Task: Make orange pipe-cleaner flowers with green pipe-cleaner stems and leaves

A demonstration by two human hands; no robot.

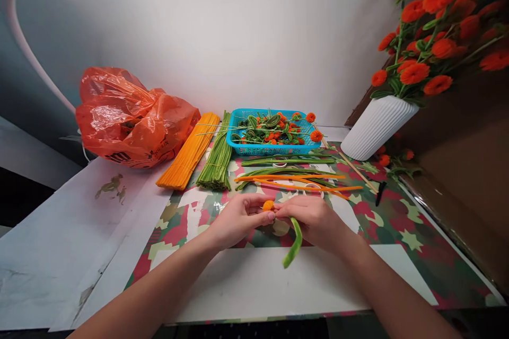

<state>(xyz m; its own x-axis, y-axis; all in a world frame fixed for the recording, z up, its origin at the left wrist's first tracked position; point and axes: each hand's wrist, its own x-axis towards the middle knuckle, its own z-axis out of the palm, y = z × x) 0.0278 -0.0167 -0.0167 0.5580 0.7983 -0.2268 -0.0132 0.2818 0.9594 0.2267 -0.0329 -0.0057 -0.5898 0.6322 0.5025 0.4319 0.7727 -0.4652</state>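
Observation:
My left hand (238, 217) and my right hand (314, 217) meet over the patterned table cover (401, 222). Between their fingertips sits a small orange fuzzy bud (268, 205), pinched from both sides. A green pipe cleaner (294, 243) hangs down from my right hand toward me, curving over the white sheet (246, 286). Both hands have their fingers closed on this piece. Just beyond the hands lie loose orange and green pipe cleaners (294, 177).
A blue basket (238, 137) of finished buds stands at the back. Left of it lie a green bundle (217, 161), an orange bundle (189, 153) and an orange plastic bag (127, 116). A white vase (376, 127) of orange flowers stands at the right, beside a wooden stick (358, 172).

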